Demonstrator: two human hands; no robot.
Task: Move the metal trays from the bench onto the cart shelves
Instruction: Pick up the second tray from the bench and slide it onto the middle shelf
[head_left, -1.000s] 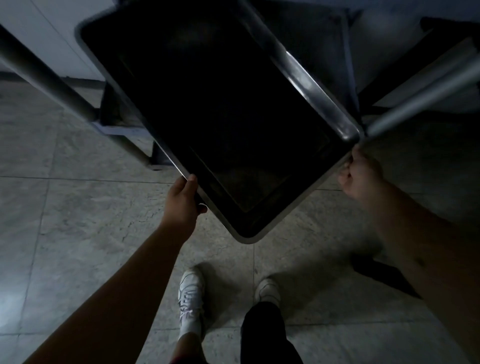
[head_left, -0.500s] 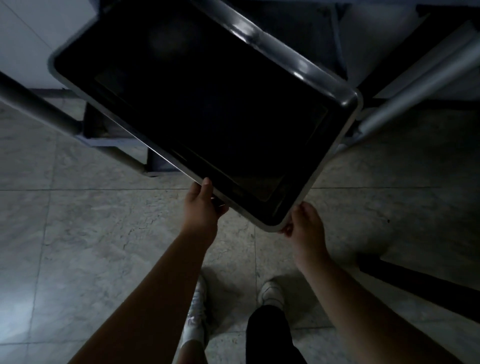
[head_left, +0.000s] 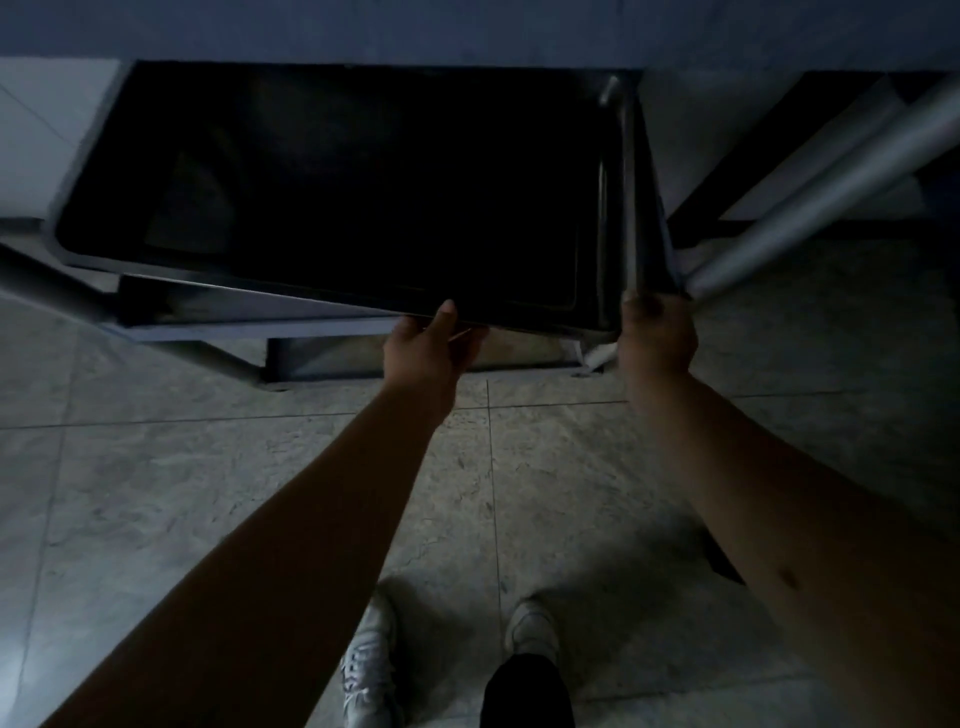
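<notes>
Both hands on tray (head_left: 337, 187) | left hand (head_left: 426, 348) gripping near edge, centre frame | right hand (head_left: 657, 332) clasping right corner

Tight between the posts, open floor behind

The tray (head_left: 337, 192) fills most of the gap between the left post (head_left: 47, 286) and the right post (head_left: 831, 192); the right hand (head_left: 657, 338) is pressed close against the right post's lower end. A lower shelf edge (head_left: 249, 327) lies just under the tray. The tiled floor (head_left: 156, 493) near the shoes (head_left: 369, 670) is left unobstructed.
</notes>
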